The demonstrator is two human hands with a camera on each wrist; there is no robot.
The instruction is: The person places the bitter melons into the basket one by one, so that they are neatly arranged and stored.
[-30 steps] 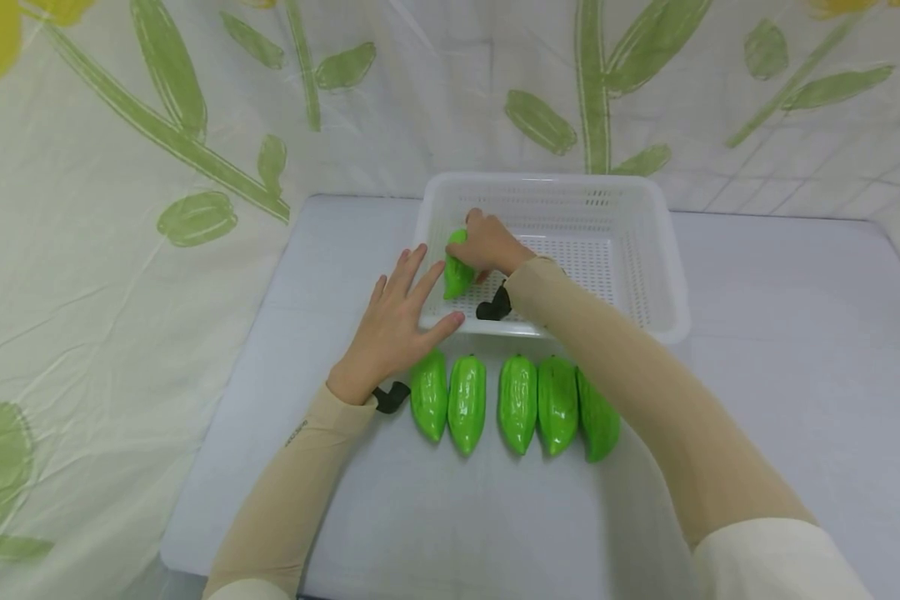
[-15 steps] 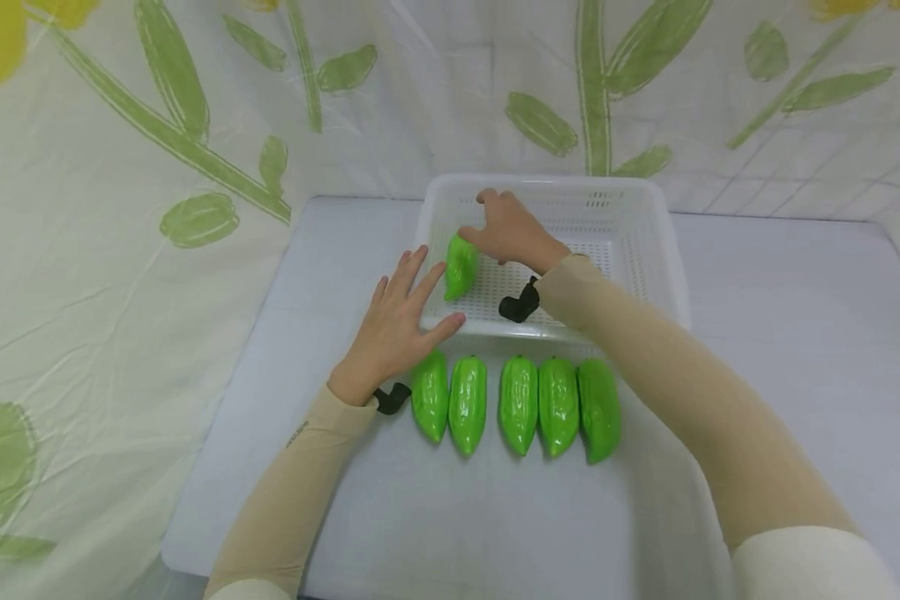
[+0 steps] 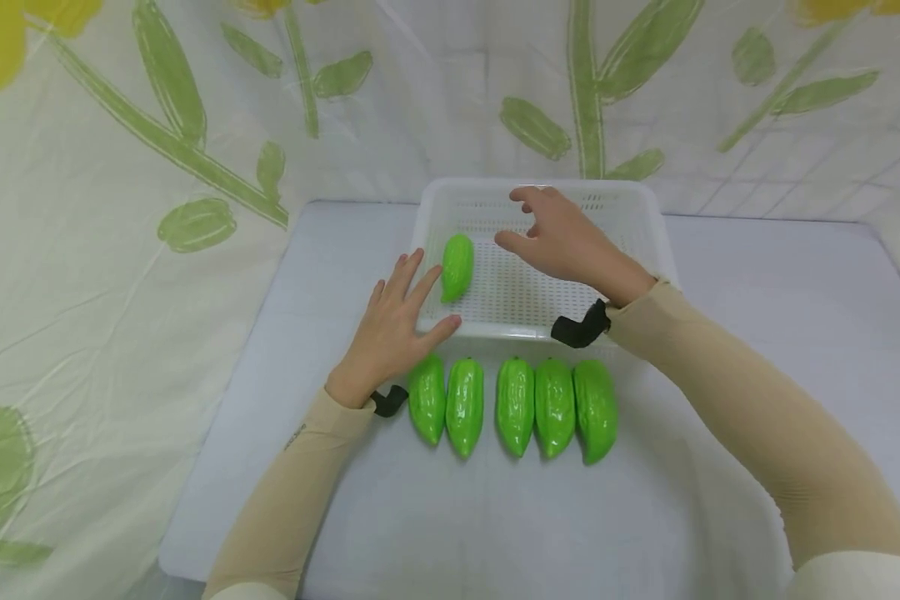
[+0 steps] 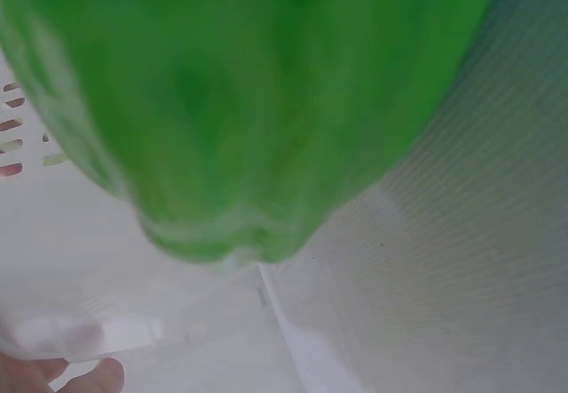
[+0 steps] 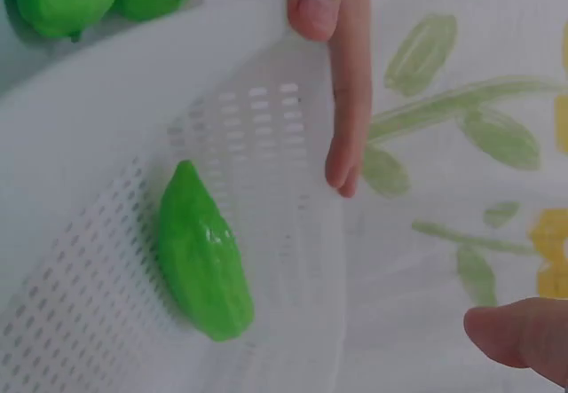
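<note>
One green bitter gourd (image 3: 457,267) (image 5: 202,255) lies alone in the left part of a white perforated basket (image 3: 648,225). My right hand (image 3: 562,242) hovers above the basket's middle with its fingers (image 5: 342,82) spread, holding nothing, a short way right of that gourd. My left hand (image 3: 397,321) lies flat with straight fingers against the basket's front left corner. Just in front of the basket, several more green gourds (image 3: 517,404) lie side by side in a row on the table. In the left wrist view one gourd (image 4: 248,100) fills the frame, blurred.
The grey table (image 3: 757,400) stands before a white curtain (image 3: 120,167) printed with green leaves, which hangs close behind the basket and drapes down the left side. The basket's rim (image 5: 133,91) curves across the right wrist view.
My right hand has let go of the gourd inside the basket and drawn back to the right and upward with fingers spreading. The left hand has stayed at the basket corner.
</note>
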